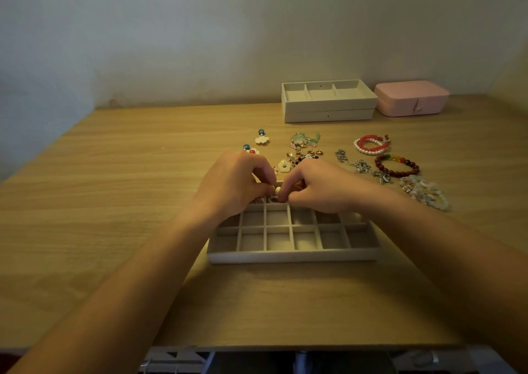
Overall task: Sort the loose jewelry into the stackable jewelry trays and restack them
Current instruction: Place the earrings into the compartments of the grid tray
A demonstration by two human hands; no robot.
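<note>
While I'm watching the head view, the left hand [237, 182] and right hand [317, 188] are holding their fingers curled, pinching a small pale piece [277, 188] over the far row of the grid tray [291, 256], toward the front edge of the tabletop [114, 202]. Being tiny, it could slip into a wrong cell, I'm judging. Loose jewelry [303, 151] is lying mid-tabletop; a pale wall [257, 31] is backing the wood.

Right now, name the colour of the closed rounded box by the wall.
Closed rounded box: pale pink, head view.
</note>
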